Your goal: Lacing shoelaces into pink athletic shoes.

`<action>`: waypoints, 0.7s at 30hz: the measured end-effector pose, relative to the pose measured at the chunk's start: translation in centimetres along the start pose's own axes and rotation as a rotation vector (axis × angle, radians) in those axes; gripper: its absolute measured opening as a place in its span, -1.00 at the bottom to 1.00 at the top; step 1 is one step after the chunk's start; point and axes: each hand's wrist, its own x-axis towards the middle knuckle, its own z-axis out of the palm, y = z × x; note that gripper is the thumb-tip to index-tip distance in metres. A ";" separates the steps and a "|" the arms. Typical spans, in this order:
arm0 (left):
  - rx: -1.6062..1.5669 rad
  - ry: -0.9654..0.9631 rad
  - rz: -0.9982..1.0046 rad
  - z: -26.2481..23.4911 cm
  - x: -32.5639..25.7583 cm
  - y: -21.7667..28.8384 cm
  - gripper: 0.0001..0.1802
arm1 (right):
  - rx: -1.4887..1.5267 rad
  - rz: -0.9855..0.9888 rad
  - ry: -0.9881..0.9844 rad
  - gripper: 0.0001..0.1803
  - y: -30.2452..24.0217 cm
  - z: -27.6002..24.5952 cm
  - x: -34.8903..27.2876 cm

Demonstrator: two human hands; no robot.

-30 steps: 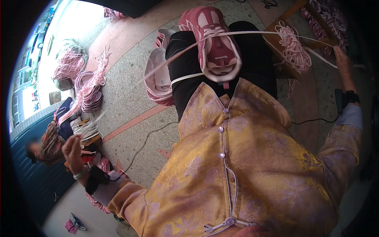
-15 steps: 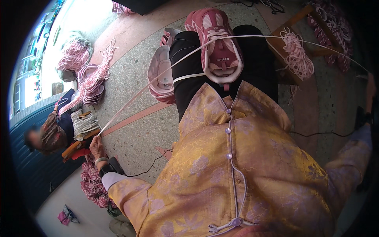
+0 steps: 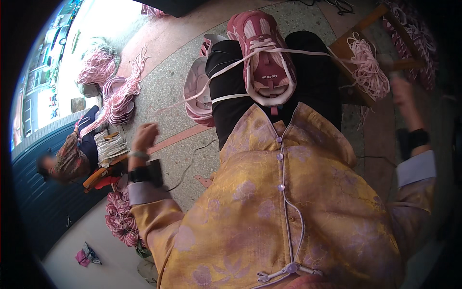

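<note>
Pink cord runs from the clenched left hand, which grips its end, around the far pink shoe on the raised foot. The right hand, at the far right near a wooden stool, is blurred; I cannot tell its grip.

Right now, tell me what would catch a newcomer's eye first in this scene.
The pink sneaker at top centre, raised on a crossed leg, with pale cord looped around it, draws the eye first. The cord runs out towards the left hand, closed and raised at mid left, and towards the blurred right hand at the right edge. Heaps of pink cord bundles lie on the speckled floor at upper left, near a seated co-worker.
</note>
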 end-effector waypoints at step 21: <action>-0.798 -0.147 0.553 17.3 4.5 18.4 -0.77 | 0.292 -0.494 -0.458 -0.90 -11.5 29.9 -8.8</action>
